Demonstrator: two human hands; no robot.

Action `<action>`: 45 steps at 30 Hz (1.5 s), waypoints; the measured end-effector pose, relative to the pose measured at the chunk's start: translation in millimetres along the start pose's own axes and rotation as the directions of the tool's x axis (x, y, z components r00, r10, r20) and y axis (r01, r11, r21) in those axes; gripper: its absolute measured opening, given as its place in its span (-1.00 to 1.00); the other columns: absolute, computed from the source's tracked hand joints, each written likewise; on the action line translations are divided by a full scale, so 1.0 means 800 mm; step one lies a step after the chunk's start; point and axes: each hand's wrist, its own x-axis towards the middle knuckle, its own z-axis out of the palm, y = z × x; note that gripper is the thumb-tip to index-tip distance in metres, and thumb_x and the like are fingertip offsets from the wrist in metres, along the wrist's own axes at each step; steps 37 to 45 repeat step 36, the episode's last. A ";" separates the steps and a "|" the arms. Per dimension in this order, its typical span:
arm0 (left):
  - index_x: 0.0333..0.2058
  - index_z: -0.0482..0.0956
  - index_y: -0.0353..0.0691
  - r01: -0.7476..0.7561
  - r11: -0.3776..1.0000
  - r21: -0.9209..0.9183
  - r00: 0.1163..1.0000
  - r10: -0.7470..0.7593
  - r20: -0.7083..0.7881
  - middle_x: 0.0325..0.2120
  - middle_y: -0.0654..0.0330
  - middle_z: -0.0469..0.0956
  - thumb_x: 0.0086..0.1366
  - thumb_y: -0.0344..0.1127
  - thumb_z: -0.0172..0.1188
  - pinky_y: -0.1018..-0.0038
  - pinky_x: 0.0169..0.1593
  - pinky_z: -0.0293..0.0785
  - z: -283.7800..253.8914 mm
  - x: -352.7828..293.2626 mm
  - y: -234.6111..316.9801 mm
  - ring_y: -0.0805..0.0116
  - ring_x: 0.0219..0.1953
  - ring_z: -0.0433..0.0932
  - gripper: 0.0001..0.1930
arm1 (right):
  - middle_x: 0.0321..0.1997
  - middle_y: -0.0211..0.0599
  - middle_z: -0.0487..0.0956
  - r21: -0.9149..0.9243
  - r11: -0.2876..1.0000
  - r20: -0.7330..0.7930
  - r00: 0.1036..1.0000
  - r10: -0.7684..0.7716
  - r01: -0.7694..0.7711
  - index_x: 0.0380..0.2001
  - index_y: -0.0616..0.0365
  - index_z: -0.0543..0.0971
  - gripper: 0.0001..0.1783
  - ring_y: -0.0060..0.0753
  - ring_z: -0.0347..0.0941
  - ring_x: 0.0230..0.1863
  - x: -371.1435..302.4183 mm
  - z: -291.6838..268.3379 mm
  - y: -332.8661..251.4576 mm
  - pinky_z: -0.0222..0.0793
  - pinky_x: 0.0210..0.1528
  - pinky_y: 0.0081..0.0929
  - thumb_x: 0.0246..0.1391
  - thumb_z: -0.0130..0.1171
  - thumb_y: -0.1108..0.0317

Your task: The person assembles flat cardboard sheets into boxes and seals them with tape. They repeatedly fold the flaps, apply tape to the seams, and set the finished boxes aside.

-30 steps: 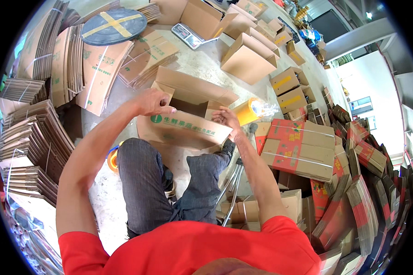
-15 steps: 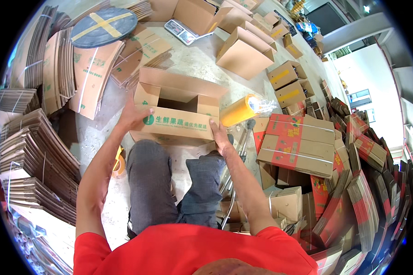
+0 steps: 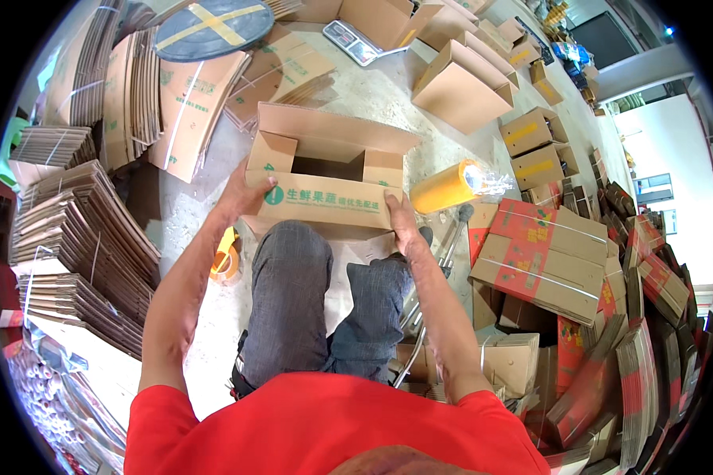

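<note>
A brown cardboard box (image 3: 325, 204) with green printing is held in front of my knees. Its top flaps stand up and apart, and the inside looks dark. My left hand (image 3: 244, 192) grips the left end, thumb on the near face. At the right end my right hand (image 3: 402, 215) holds the near corner, thumb on the face and other fingers mostly hidden. Just right of the box lies a large roll of yellow film (image 3: 444, 187) with clear wrap trailing from its end. A tape dispenser with yellow tape (image 3: 225, 257) rests on the floor by my left forearm.
Bundles of flattened cartons (image 3: 79, 237) stack up on the left. A round grey lid (image 3: 214, 30) with a tape cross lies behind. A scale (image 3: 355, 41) and opened boxes (image 3: 463, 87) stand farther back. Red-printed carton bundles (image 3: 540, 257) and a metal pole (image 3: 455, 237) are on the right.
The whole view has shifted, so the surroundings appear farther right and mostly higher. Both hands keep their hold on the box, which looks slightly tilted.
</note>
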 end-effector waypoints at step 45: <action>0.50 0.13 0.11 -0.529 0.332 0.781 0.847 0.268 0.460 0.46 -0.01 0.19 0.52 0.24 -0.12 -0.05 0.45 0.00 0.103 0.093 0.068 -0.10 0.39 0.23 -0.31 | 0.17 0.37 0.56 -0.580 0.692 -0.123 0.793 -0.596 0.430 0.38 0.36 0.31 -0.28 0.28 0.51 0.24 0.015 -0.004 0.028 0.37 0.30 -0.12 0.34 0.08 0.06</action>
